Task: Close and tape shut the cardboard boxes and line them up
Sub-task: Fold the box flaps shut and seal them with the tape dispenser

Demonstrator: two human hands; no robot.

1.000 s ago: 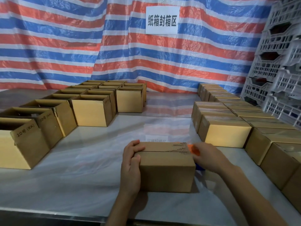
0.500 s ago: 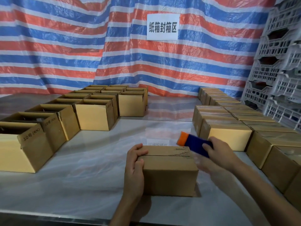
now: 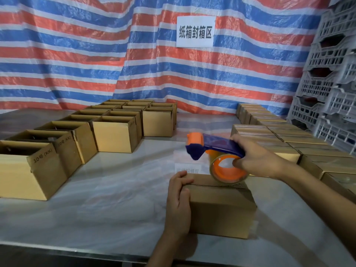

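The closed box [image 3: 221, 209] sits on the near part of the table [image 3: 115, 189], right in front of the person, its two top flaps folded down and meeting in a seam that runs left to right; a short serrated strip of tape shows at the right end of that seam, though whether tape covers the whole length cannot be told; the left hand [image 3: 178, 201] grips the box's left end, palm flat to the side and fingers curled over the top edge, most likely to pin the flaps down and stop the box sliding; the right hand [image 3: 256, 157] is wrapped round the handle of the tape dispenser [image 3: 215, 145], carrying it over the right part of the top with its orange and blue head pointing left and its tape roll [image 3: 227, 168] low over the seam; whether the roll touches the cardboard cannot be told; to the left, well apart, the open boxes [image 3: 113, 133] wait in rows with their mouths up, within reach for their turn; to the right the sealed boxes [image 3: 269, 143] stand edge to edge in lines, which suggests this one belongs there once taped; behind hang a striped tarpaulin [image 3: 96, 54] with a white sign [image 3: 195, 31], and grey crates [image 3: 331, 83] are stacked at far right.
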